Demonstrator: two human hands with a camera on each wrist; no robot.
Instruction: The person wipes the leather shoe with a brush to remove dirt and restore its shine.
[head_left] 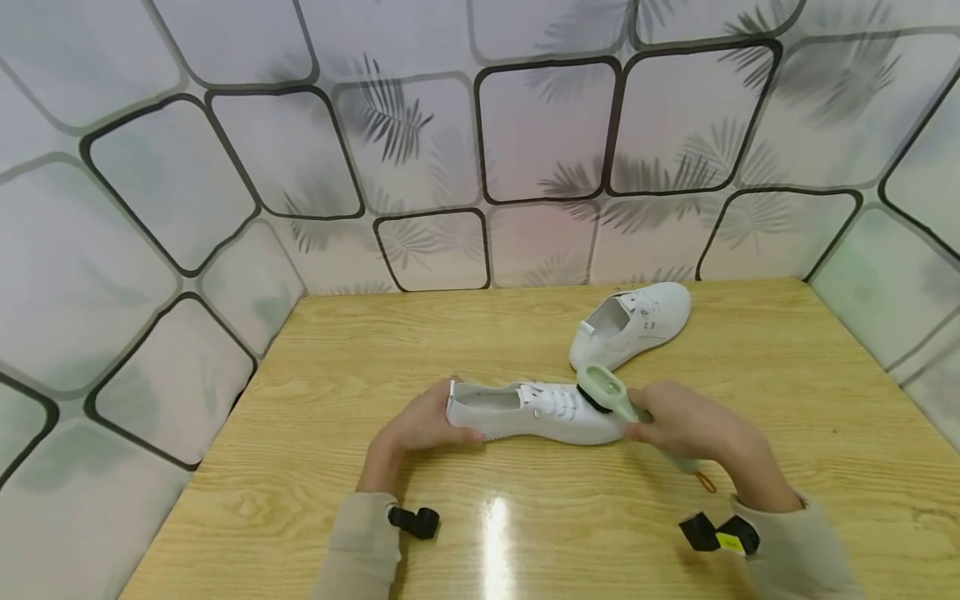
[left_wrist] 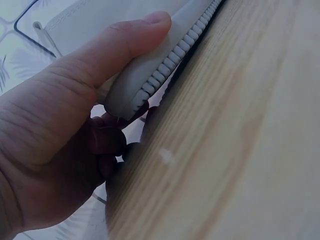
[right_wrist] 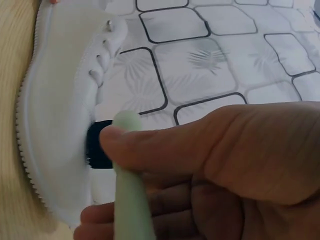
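A white lace-up shoe (head_left: pixel 510 408) lies on the table with its toe to the right. My left hand (head_left: pixel 427 419) grips its heel; in the left wrist view the thumb (left_wrist: pixel 135 37) presses on the shoe's side above the ridged sole (left_wrist: pixel 170 65). In my right hand (head_left: pixel 678 421) is a pale green shoe brush (head_left: pixel 600 386), held by its handle. Its dark bristles (right_wrist: pixel 100 145) touch the upper just ahead of the laces, as the right wrist view shows. Behind the brush sits the second white shoe (head_left: pixel 648 321), turned toward the back right.
The wooden table (head_left: pixel 352 333) carries both shoes. Patterned wall covering (head_left: pixel 420 167) rises behind its back edge and along both sides. An orange cord loop (head_left: pixel 705 482) hangs from the end of the brush handle.
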